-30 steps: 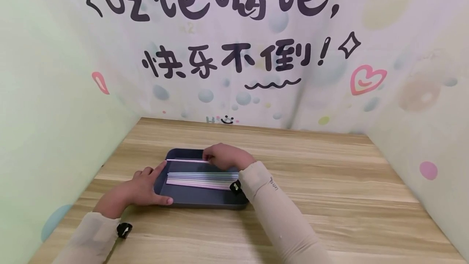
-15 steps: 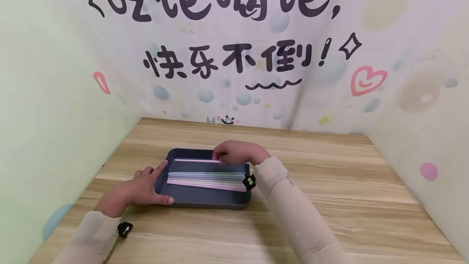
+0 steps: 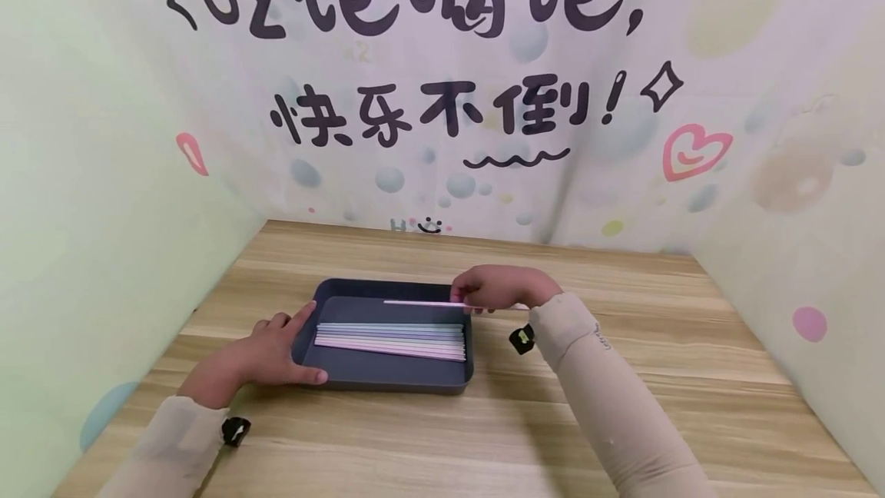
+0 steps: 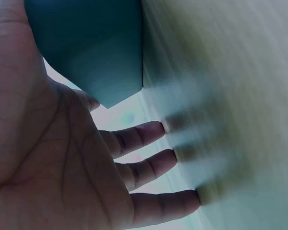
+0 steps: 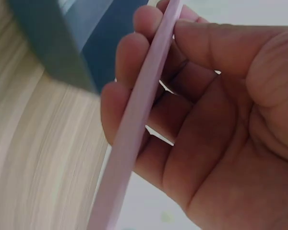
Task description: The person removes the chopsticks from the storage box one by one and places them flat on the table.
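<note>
A dark blue-grey rectangular tray (image 3: 373, 376) lies on the table, with a row of several pastel chopsticks (image 3: 390, 339) in it, from blue-green at the back to pink in front. My right hand (image 3: 501, 287) pinches a single pink chopstick (image 3: 422, 303) between thumb and fingers, over the tray's back right corner. The right wrist view shows this tapered stick crossing the curled fingers. My left hand (image 3: 270, 356) stays against the tray's left end, thumb and index finger spread along it. In the left wrist view, the other fingers are straight, their tips on the table.
The wood-grain table (image 3: 622, 344) extends right of the tray and in front of it. Behind stands a white printed cloth (image 3: 387, 129) with black lettering, and pale walls close off both sides. A black wrist device (image 3: 236, 431) sits at the left cuff.
My right hand has moved right with the pink chopstick, drawing it from the back of the tray until part of it lies past the right rim. The left hand has stayed put.
</note>
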Demonstrator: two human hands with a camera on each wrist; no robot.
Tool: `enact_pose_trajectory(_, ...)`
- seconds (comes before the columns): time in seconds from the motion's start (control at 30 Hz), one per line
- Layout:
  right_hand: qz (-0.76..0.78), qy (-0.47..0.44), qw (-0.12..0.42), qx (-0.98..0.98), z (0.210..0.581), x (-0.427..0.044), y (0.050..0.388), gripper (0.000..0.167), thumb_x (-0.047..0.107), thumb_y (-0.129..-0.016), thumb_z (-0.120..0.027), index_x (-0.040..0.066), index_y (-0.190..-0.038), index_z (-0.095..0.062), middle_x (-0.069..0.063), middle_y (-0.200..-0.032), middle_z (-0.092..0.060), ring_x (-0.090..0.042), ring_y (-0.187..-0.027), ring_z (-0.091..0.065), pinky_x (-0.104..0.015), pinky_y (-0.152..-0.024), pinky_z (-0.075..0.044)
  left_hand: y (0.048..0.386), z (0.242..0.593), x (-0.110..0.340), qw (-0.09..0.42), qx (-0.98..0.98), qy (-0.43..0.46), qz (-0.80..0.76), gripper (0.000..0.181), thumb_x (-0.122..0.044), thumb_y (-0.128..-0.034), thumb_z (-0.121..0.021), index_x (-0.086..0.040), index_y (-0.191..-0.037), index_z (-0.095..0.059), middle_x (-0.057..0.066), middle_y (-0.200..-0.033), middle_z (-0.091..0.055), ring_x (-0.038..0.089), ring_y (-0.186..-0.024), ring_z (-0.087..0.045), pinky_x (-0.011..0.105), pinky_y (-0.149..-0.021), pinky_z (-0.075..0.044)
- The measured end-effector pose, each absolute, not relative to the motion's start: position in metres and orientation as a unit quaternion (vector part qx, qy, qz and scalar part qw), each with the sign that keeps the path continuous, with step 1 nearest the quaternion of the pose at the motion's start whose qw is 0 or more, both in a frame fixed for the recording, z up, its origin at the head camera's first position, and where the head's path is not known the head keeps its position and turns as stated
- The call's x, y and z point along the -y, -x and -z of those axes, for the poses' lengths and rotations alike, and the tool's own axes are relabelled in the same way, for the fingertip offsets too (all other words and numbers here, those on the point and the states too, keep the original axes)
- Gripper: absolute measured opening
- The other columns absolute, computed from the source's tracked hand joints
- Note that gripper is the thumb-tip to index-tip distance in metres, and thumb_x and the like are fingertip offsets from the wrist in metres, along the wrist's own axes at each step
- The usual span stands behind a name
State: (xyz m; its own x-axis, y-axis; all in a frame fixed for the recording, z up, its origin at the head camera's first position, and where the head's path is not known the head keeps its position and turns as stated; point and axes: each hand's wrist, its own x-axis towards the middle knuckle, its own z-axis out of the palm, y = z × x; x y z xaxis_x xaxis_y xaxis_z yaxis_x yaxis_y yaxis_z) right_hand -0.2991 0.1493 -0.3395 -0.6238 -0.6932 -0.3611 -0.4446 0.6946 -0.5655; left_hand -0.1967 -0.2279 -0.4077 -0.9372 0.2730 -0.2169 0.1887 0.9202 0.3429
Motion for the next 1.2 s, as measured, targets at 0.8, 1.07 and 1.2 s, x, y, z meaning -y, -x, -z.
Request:
enact_pose_trajectory(0.8, 0.218, 0.240, 0.294, -0.899, 0.361, -0.253, 0.293, 0.018, -0.005, -0.094, -0.045, 0.002, -0.098, -0.061, -0.013, -0.086, -0.059, -0.026, -0.077, -0.054, -0.034, -0.067, -0.042, 0.197, 0.409, 0.229, 0.135, -0.969, -0.121, -0.166, 0.126, -0.069, -0.0700, -0.077, -0.004, -0.156, -0.013, 0.039, -0.136, -0.036, 0.058, -0.121, -0.035, 0.069, -0.084, -0.043)
enact_pose_trajectory(1.07, 0.225, 0.255, 0.299, -0.891, 0.365, -0.267, 0.281, 0.017, -0.006, -0.094, -0.045, 0.001, -0.096, -0.060, -0.014, -0.082, -0.058, -0.026, -0.073, -0.053, -0.032, -0.064, -0.041, 0.197, 0.411, 0.231, 0.128, -0.970, -0.124, -0.164, 0.126, -0.069, -0.0705, -0.077, -0.004, -0.157, -0.012, 0.039, -0.136, -0.036, 0.059, -0.121, -0.035, 0.069, -0.084, -0.043)
enact_pose_trajectory(1.2, 0.230, 0.263, 0.301, -0.887, 0.368, -0.272, 0.275, 0.017, -0.006, -0.095, -0.045, 0.001, -0.096, -0.060, -0.012, -0.081, -0.057, -0.021, -0.071, -0.051, -0.030, -0.062, -0.040, 0.197, 0.411, 0.231, 0.129, -0.970, -0.125, -0.165, 0.126, -0.069, -0.0706, -0.077, -0.004, -0.157, -0.012, 0.039, -0.136, -0.036, 0.059, -0.121, -0.035, 0.069, -0.084, -0.043)
